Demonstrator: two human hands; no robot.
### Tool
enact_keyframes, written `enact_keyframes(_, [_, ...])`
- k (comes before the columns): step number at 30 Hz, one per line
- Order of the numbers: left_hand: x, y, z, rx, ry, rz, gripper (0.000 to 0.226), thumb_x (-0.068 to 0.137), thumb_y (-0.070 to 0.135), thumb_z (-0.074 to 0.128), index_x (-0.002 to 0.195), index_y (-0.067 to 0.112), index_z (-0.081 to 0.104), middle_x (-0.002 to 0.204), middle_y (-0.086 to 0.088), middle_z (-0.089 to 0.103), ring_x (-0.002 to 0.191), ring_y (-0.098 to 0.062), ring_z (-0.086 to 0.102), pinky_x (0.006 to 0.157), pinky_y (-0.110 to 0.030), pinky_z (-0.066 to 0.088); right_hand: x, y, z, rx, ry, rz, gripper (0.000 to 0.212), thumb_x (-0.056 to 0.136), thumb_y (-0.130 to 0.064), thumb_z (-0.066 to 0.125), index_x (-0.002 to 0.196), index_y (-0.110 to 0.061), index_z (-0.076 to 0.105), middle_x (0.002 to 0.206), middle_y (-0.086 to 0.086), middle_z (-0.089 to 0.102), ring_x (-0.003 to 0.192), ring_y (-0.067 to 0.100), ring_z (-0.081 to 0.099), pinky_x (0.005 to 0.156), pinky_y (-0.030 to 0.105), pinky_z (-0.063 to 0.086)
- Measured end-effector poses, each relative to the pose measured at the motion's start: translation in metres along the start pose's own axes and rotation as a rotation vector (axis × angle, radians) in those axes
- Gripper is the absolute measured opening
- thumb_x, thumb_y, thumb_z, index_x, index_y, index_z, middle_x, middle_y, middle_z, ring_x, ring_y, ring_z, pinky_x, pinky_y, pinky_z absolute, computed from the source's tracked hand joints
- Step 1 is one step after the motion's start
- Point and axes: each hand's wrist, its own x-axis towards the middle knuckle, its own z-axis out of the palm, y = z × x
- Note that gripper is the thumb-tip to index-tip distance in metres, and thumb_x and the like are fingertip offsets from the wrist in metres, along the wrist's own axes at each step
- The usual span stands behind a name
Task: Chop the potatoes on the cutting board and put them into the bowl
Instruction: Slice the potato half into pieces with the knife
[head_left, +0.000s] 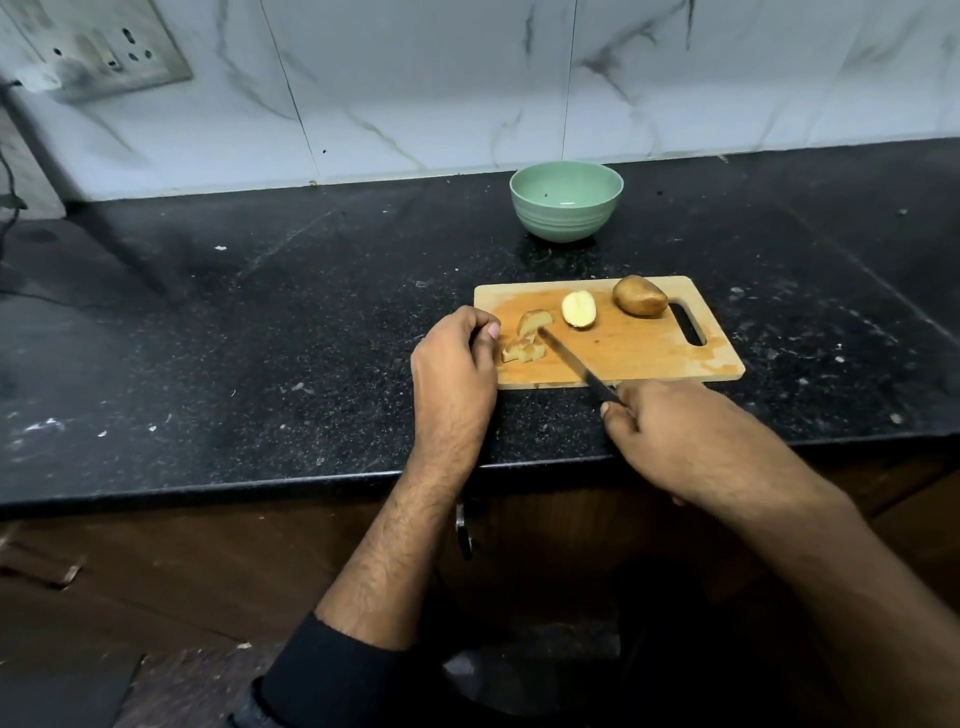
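Held in the right hand (670, 441), a knife (574, 361) is laid with its tip at a potato piece (533, 322) on the board (634, 348); smaller pieces (522, 352) are touched by the curled fingers of the left hand (454, 369). A cut half (578, 309) and a whole potato (639, 295) are set farther right on the board. Beyond it, on the black counter (260, 312), an empty green bowl (566, 201) is placed.
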Motion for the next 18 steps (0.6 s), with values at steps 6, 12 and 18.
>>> enact_keyframes(6, [0.024, -0.003, 0.007, 0.013, -0.07, -0.015, 0.008, 0.091, 0.031, 0.072, 0.096, 0.027, 0.077, 0.091, 0.015, 0.072, 0.089, -0.001, 0.065, 0.092, -0.038, 0.054, 0.005, 0.003, -0.002, 0.008, 0.015, -0.003, 0.033, 0.106, -0.049, 0.035, 0.108, -0.025, 0.059, 0.078, -0.004, 0.059, 0.06, 0.01, 0.053, 0.071, 0.033, 0.054])
enact_keyframes(12, [0.04, -0.007, 0.017, -0.034, -0.18, -0.049, 0.015, 0.089, 0.025, 0.075, 0.101, 0.031, 0.079, 0.093, 0.017, 0.075, 0.093, 0.0, 0.067, 0.093, -0.035, 0.056, 0.015, 0.005, -0.004, 0.094, 0.043, 0.013, 0.033, 0.107, -0.046, 0.034, 0.109, -0.025, 0.059, 0.074, -0.002, 0.061, 0.059, 0.011, 0.056, 0.061, 0.03, 0.052])
enact_keyframes(18, [0.044, -0.013, 0.022, -0.029, -0.22, -0.045, 0.027, 0.085, 0.023, 0.079, 0.109, 0.034, 0.077, 0.098, 0.02, 0.075, 0.098, 0.002, 0.067, 0.102, -0.038, 0.052, 0.011, 0.002, -0.002, 0.12, -0.04, 0.053, 0.034, 0.107, -0.048, 0.033, 0.107, -0.023, 0.057, 0.071, 0.0, 0.064, 0.044, 0.009, 0.061, 0.043, 0.025, 0.049])
